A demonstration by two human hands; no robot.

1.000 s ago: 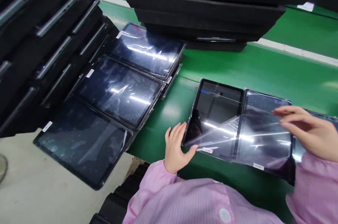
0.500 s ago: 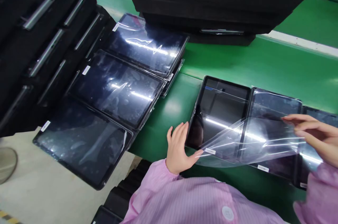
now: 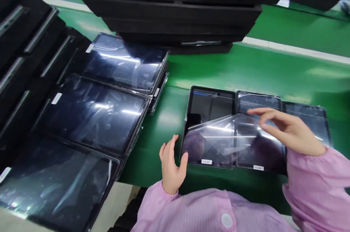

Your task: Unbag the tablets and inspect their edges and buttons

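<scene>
A row of three black tablets lies on the green belt (image 3: 246, 68). My left hand (image 3: 171, 164) rests against the near left corner of the leftmost tablet (image 3: 209, 106), thumb on its edge, fingers apart. My right hand (image 3: 287, 131) pinches a clear protective film (image 3: 218, 139) that is partly peeled and lies folded over the leftmost tablet's near half and over the middle tablet (image 3: 258, 102). The third tablet (image 3: 304, 115) sits at the right, partly behind my right hand.
Filmed tablets (image 3: 95, 111) lie overlapped at the left. Black foam trays with slotted tablets (image 3: 24, 53) stand at the far left, and a stack of black foam trays (image 3: 175, 16) stands at the back. The pale table surface shows at the bottom left.
The film has come down from its lifted curl and lies flatter over the tablets. My right hand moved left over the middle tablet. The camera shifted right and tipped up.
</scene>
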